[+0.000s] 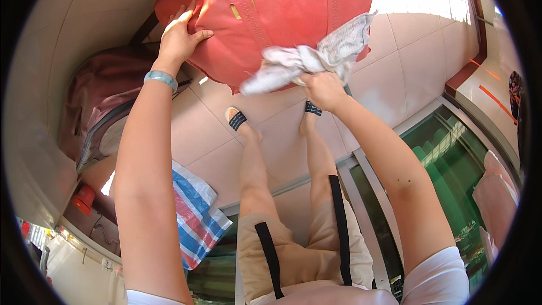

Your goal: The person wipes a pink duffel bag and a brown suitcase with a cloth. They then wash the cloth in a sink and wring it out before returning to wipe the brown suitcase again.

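A large red leather-like bag with stitched straps and gold-coloured metal fittings fills the top middle of the view. My left hand rests on its left end, thumb spread away from the fingers, with a jade-like bangle on the wrist. In front of the bag's lower right side, my right hand grips a bunched whitish cloth. The cloth's left end is blurred, and its upper right corner flares out across the bag. Whether the cloth touches the bag, I cannot tell.
A dark maroon covered item stands at the left, by the wall. Below it lies a striped woven plastic sheet or bag. My sandalled feet stand on floor tiles. A metal-framed glass door is at the right, and a red helmet-like object sits lower left.
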Tool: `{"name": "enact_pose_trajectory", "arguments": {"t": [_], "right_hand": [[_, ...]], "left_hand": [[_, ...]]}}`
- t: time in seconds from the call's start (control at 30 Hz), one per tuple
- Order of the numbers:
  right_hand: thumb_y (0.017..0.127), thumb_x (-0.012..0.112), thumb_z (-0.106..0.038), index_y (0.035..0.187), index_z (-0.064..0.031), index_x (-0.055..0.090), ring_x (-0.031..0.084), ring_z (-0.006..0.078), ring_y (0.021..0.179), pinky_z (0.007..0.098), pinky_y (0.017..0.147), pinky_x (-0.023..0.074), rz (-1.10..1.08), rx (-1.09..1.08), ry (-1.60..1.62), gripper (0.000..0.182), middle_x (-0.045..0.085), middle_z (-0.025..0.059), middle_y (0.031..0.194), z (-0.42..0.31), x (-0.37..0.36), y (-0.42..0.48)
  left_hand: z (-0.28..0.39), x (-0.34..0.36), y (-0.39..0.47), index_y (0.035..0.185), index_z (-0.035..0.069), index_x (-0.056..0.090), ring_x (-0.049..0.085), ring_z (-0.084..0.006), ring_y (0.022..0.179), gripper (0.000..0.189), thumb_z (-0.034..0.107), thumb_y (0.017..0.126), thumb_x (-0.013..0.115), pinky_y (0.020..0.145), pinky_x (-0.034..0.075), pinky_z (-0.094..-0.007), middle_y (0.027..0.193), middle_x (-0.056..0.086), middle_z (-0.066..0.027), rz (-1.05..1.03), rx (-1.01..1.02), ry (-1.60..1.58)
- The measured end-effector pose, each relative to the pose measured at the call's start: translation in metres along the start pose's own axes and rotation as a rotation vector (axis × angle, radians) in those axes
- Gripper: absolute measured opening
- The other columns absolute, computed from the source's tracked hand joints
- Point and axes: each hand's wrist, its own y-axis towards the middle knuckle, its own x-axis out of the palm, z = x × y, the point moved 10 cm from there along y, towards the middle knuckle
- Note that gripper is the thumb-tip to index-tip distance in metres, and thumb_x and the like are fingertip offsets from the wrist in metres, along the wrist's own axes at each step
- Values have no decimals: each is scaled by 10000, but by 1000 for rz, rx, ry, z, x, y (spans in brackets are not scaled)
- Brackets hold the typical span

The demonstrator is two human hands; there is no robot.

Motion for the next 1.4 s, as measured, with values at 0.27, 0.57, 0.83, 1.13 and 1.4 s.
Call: {"name": "enact_pose_trajectory", "arguments": {"t": [0.27,0.57,0.83,1.13,1.4], "right_hand": [[784,414,-72,949,16,528,523,133,745,260,663,419,990,263,929,218,564,79,845,129,-139,-48],[666,496,-105,895,-121,549,495,214,794,371,669,388,507,-339,-122,235,519,64,801,-154,-61,77],[604,522,-114,776,-96,591,557,231,753,388,641,417,-1,-364,-510,186,586,93,714,-63,43,7],[745,476,-101,894,-61,558,542,256,718,344,681,404,894,379,89,175,559,125,817,170,-92,-80],[697,469,-23,858,-109,566,481,302,795,363,727,381,867,428,813,206,529,146,776,32,21,5]], "left_hand": [[-25,16,4,1155,66,432,536,-165,908,638,257,610,702,792,414,-252,1028,547,-94,-198,-115,-482],[-67,3,11,853,14,593,527,-102,643,185,168,754,562,620,412,-236,747,604,-73,20,-4,-309],[-60,13,4,851,14,599,491,-60,631,196,188,785,536,623,404,-205,711,597,-13,-124,-150,-355],[51,-41,9,1225,157,317,374,-251,1115,660,370,669,605,899,336,-332,1220,362,-150,188,333,-91],[57,12,28,1244,268,275,295,-307,1163,777,497,593,633,913,329,-382,1312,210,-133,-31,174,195]]}}
